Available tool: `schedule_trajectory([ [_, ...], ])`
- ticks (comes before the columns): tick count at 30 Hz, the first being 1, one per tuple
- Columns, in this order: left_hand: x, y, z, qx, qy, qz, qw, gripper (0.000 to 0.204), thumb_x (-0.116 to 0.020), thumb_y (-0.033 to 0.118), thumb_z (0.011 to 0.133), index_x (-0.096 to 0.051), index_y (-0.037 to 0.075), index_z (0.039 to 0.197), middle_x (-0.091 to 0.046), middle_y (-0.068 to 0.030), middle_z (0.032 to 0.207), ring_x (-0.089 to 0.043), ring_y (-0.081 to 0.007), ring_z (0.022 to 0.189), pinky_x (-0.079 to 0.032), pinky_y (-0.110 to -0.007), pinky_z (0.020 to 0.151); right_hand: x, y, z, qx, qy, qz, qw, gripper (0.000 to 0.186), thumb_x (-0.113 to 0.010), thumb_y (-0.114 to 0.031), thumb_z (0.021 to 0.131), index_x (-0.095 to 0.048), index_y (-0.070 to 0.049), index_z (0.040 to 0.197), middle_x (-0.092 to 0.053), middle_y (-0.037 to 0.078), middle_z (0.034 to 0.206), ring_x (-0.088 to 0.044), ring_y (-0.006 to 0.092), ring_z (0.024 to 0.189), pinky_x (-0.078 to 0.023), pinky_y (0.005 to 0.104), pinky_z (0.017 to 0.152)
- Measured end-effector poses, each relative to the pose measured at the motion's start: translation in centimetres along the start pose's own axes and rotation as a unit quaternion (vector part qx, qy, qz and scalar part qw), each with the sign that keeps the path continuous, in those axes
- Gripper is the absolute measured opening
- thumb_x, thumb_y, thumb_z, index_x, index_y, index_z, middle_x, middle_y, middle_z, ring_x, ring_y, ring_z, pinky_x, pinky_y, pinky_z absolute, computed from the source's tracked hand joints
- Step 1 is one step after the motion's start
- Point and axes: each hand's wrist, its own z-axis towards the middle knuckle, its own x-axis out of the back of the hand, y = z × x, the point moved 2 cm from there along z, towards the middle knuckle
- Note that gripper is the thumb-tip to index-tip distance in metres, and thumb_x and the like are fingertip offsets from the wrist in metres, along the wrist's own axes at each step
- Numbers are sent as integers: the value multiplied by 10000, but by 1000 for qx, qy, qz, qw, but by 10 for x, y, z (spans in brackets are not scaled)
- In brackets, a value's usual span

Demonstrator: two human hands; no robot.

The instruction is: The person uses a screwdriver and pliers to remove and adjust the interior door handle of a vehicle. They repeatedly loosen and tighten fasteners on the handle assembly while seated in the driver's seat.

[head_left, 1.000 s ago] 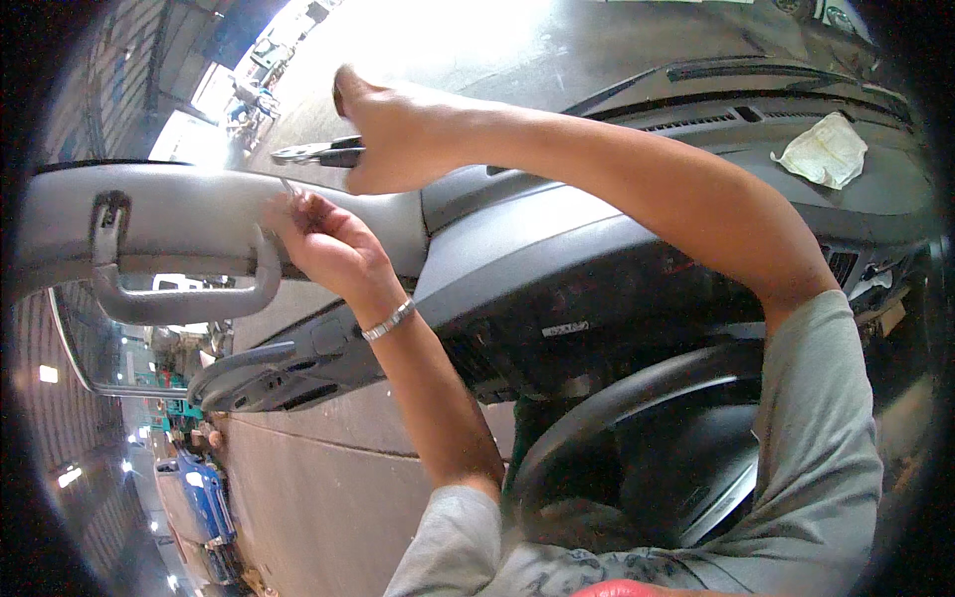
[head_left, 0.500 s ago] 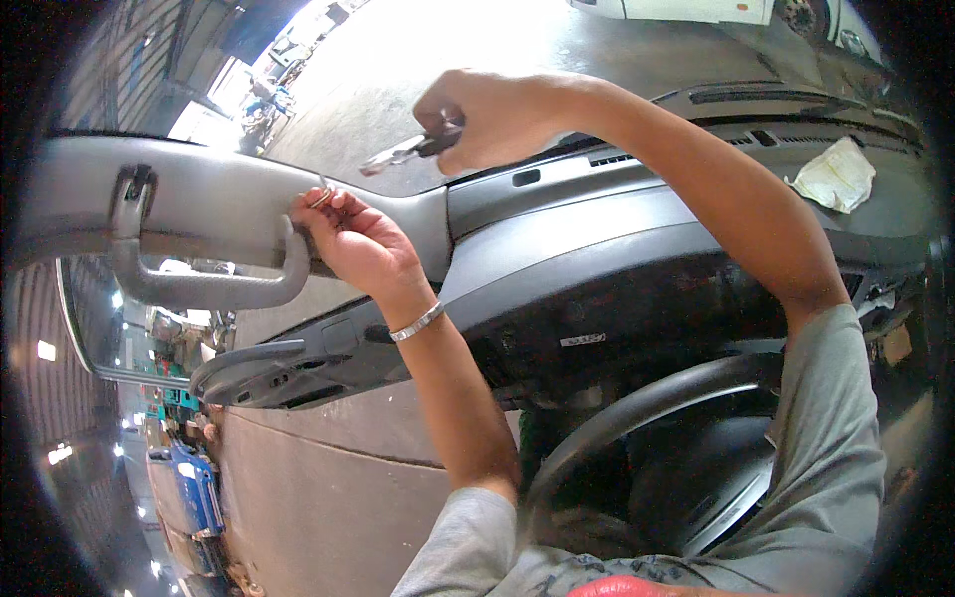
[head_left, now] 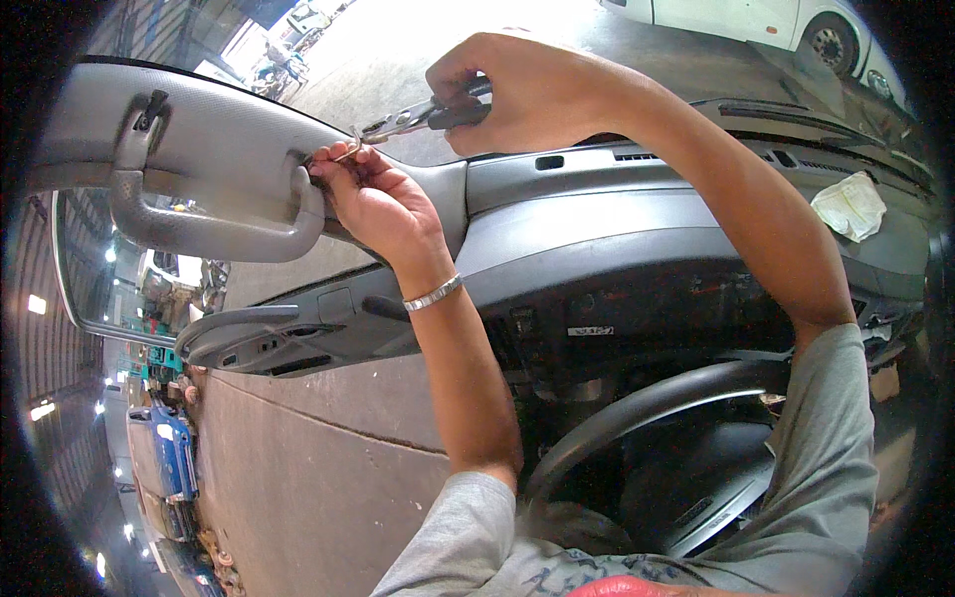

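Observation:
My left hand pinches a small thin metal piece, like a wire or clip, against the grey windscreen pillar trim, beside the front end of a grey grab handle. My right hand grips pliers with dark handles, their metal jaws reaching down-left to the small piece at my left fingertips. Whether the jaws are closed on it I cannot tell. A metal watch band circles my left wrist.
The dashboard runs across, bearing a crumpled pale cloth at right. A steering wheel sits below my arms. An open door with a mirror is at left. Outside are a white vehicle and a blue vehicle.
My right hand moved right, then upward, turning the pliers until their jaws meet the piece in my left fingers. The view has shifted, so the pillar and handle appear higher.

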Motion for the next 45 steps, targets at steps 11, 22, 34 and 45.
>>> schedule_trajectory([
  [11, 0, -4, 3, -6, 39, -3, 999, 175, -563, 210, 1059, -650, 68, 1002, -652, -11, 895, -575, -96, 752, -516, -231, 699, -4, 4, 3, 30, -7, 13, 999, 260, -740, -211, 768, -601, 7, 798, -569, 102, 689, -497, 213, 651, -431, 367, 649],
  [22, 7, -3, 5, -3, 19, 20, 1000, 186, -563, 242, 1059, -641, 78, 1019, -659, 3, 954, -580, -67, 829, -482, -193, 742, -13, -3, 4, 39, -7, -4, 999, 233, -715, -173, 801, -573, 11, 796, -572, 113, 669, -500, 241, 614, -437, 383, 608],
  [34, 6, -3, 3, -2, 63, 12, 998, 139, -565, 191, 1056, -629, 87, 989, -643, 11, 907, -570, -84, 792, -480, -230, 711, -19, -36, 8, -1, -52, -179, 982, 199, -681, -205, 920, -651, -33, 1015, -707, 189, 869, -705, 378, 848, -546, 482, 738],
  [45, -6, -6, -4, 2, 81, -30, 996, 156, -567, 206, 1061, -614, 64, 1017, -627, -14, 910, -568, -94, 839, -454, -226, 761, 2, -41, 16, 37, -78, -254, 963, 228, -664, -265, 938, -677, -71, 1057, -715, 146, 930, -698, 351, 829, -552, 464, 763],
])
